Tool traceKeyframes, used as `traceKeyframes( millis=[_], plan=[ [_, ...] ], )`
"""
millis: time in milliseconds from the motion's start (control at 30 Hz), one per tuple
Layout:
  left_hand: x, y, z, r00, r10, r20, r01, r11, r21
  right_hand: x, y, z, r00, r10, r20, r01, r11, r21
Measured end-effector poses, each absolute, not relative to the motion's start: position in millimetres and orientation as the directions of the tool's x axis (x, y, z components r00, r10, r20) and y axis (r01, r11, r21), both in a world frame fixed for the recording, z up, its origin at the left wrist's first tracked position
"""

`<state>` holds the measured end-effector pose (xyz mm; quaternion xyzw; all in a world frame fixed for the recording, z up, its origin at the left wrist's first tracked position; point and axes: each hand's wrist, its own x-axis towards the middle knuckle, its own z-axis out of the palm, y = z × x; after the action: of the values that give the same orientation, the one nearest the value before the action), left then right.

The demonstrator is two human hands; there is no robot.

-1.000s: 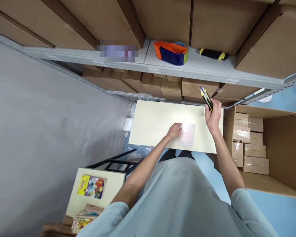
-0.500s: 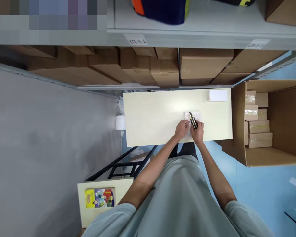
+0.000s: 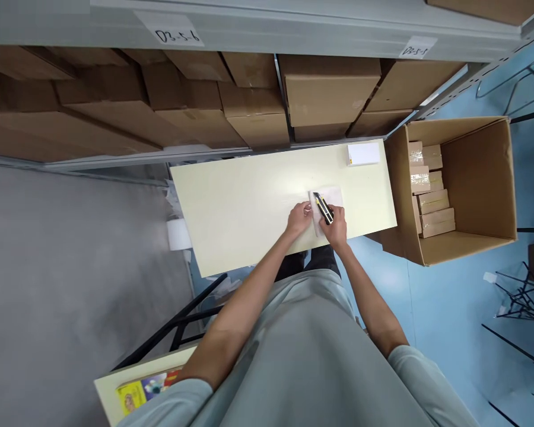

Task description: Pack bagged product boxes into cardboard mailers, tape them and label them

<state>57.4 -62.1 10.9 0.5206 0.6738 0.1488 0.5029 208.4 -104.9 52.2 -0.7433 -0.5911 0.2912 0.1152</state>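
Note:
A black and yellow utility knife (image 3: pixel 323 207) is in my right hand (image 3: pixel 336 228), its tip pointing up and to the left. Beneath it, a thin whitish packet or folded paper (image 3: pixel 333 194) lies flat on the cream table (image 3: pixel 244 196). At the packet's left edge is my left hand (image 3: pixel 299 219), its fingers curled together. Whatever those fingertips pinch, if anything, is too small to make out.
A small white box (image 3: pixel 364 153) lies at the table's back right. Beyond the right edge stands an open cardboard box (image 3: pixel 476 178) with several small taped cartons. Shelving with brown cartons (image 3: pixel 331 98) runs along the back. A colourful package (image 3: pixel 145 391) sits lower left.
My view has turned and shifted, so the table appears tilted and further left. The utility knife stays in my right hand over the packet; my left hand stays by the packet's edge.

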Motion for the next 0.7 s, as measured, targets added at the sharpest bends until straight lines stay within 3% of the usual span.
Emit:
traceKeyframes(
  millis=[367,700],
  plan=[
    [30.3,-4.5,5.1,-0.2,0.776,-0.599,0.729,0.526,0.439,166.8,-76.9,60.8,0.013,0.885,-0.466,0.887,-0.225,-0.403],
    [35.4,-3.3,1.6,-0.263,0.732,-0.628,0.68,0.603,0.418,155.7,-79.7,78.9,0.046,0.823,-0.566,0.946,-0.218,-0.241]
  ],
)
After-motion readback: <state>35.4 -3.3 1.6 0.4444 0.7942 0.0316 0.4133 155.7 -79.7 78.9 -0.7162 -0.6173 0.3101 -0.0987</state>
